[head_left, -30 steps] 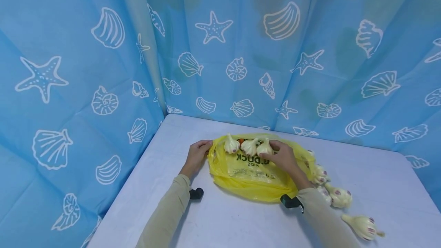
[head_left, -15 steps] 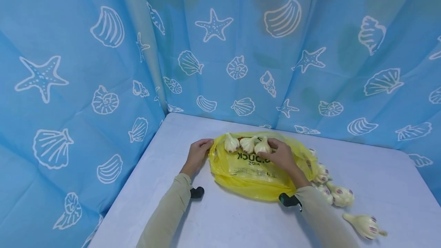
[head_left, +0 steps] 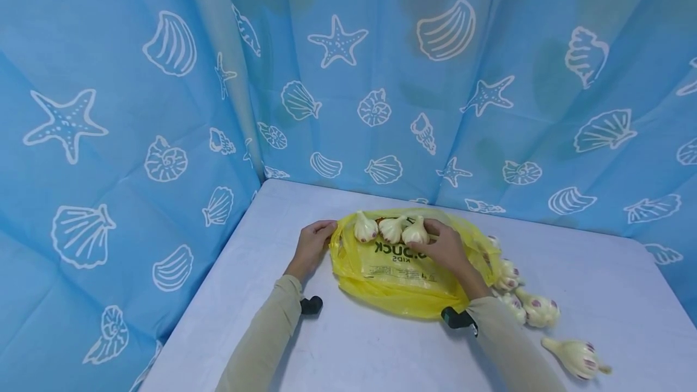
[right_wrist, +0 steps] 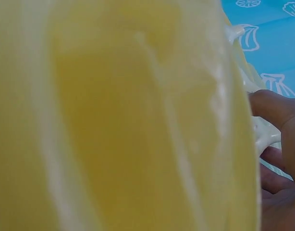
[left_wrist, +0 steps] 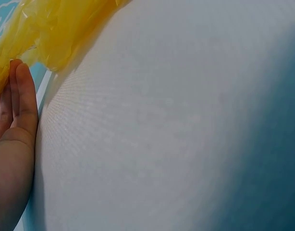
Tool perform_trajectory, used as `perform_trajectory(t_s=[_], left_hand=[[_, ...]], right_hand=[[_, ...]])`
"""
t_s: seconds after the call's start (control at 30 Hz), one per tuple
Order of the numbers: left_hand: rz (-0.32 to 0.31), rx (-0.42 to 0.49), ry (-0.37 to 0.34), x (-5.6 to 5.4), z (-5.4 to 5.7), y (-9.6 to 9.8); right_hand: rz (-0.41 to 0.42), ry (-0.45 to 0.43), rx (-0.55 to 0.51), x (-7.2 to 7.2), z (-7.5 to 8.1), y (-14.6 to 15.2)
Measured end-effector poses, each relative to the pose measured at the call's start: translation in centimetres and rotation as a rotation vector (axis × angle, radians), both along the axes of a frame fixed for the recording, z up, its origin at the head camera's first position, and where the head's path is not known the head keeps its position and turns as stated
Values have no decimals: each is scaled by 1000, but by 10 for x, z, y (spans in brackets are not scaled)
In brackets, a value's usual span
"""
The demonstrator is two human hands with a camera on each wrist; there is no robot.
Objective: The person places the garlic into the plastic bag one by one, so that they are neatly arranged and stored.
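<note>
The middle garlic bulb [head_left: 390,231] and the right bulb [head_left: 415,233] sit slightly further left than a second ago, nearer the left bulb [head_left: 365,227], so we judge their row on the yellow bag [head_left: 376,292], by the far edge of the table [head_left: 348,356], is tightening. Leftmost, the left hand [head_left: 312,244] meets the bag's rim; we cannot tell whether it pinches (the left wrist view hides its thumb). The right hand [head_left: 448,248] pinches the right bulb. Towards the table's right edge, we see loose bulbs [head_left: 539,310], some partly hidden by bag and sleeve [head_left: 509,343].
</note>
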State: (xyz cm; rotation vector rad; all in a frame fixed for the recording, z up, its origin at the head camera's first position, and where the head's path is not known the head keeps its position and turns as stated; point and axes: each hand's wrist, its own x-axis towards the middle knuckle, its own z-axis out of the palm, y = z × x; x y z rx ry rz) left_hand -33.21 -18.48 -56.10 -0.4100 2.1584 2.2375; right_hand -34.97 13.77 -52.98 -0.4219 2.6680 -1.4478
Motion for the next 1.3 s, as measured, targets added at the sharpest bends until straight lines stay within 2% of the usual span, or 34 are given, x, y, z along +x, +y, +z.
perform_trajectory(t_s=[0.17, 0.3, 0.57, 0.8, 1.03, 1.17, 1.3], left_hand=[[-3, 3, 9, 1, 0, 0], [-4, 3, 15, 1, 0, 0], [-4, -3, 30, 1, 1, -3], [-18, -1, 45, 3, 1, -3], [-14, -3, 88, 3, -3, 2], [-9, -11, 81, 3, -1, 2], [-10, -26, 56, 3, 1, 2]], right_hand=[[-18, 26, 4, 2, 3, 0], [-41, 109, 38, 4, 12, 0], [-37, 199, 41, 14, 62, 7], [-117, 314, 146, 27, 103, 52], [-224, 380, 301, 61, 118, 125], [-260, 330, 394, 84, 119, 157], [-237, 259, 488, 104, 115, 180]])
